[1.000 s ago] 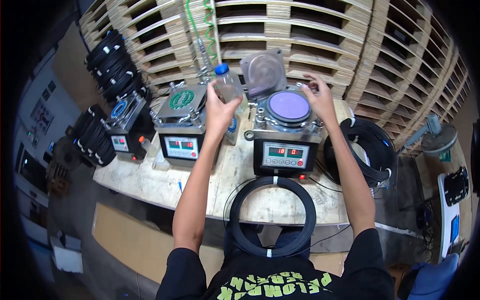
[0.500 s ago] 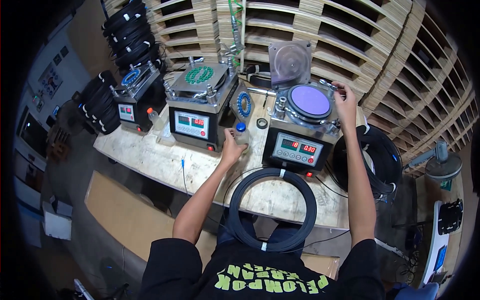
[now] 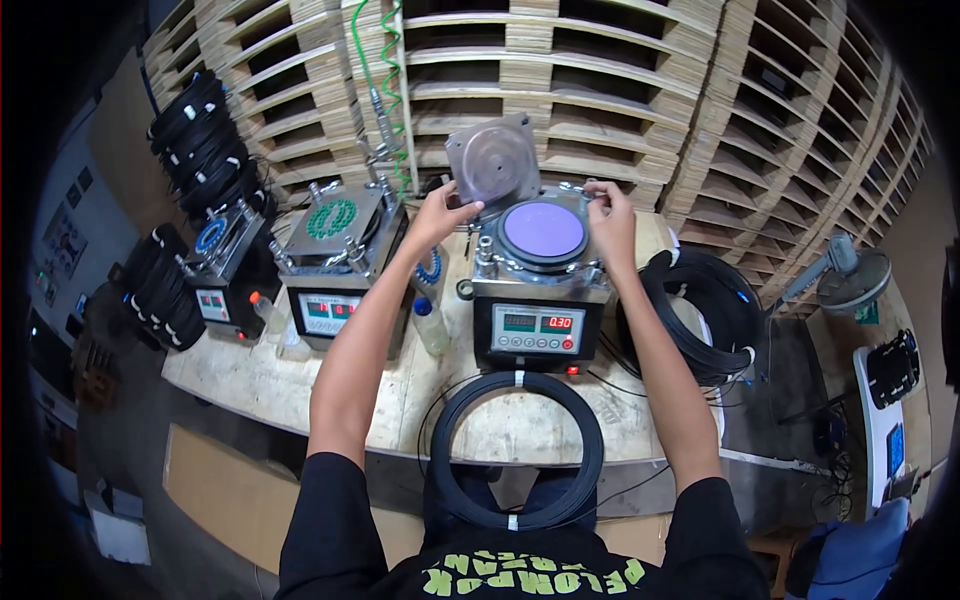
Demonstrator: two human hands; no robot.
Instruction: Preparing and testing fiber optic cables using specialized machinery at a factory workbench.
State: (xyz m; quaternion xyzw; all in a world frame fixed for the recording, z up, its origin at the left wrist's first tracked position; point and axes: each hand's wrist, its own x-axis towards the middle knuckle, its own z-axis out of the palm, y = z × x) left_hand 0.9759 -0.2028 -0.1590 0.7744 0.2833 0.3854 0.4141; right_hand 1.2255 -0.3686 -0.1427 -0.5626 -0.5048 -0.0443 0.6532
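Note:
In front of me stands a polishing machine with a round purple pad on top and a lit red display. A square, clear-grey plate with a round centre leans upright behind the pad. My left hand has its fingers and thumb closed round the plate's lower left corner. At the machine's far right corner, my right hand pinches a metal corner post; the fingers partly hide it. A coil of black cable lies at the table's front edge, partly over my lap.
Two similar machines stand left, one with a green ring fixture, one with a blue ring fixture. A blue-capped bottle stands between machines. More black cable coils hang at right. Stacked pallets rise behind the table.
My left hand has let go of the blue-capped bottle and moved up to the plate. My right hand stays at the far right corner post. The whole view has shifted.

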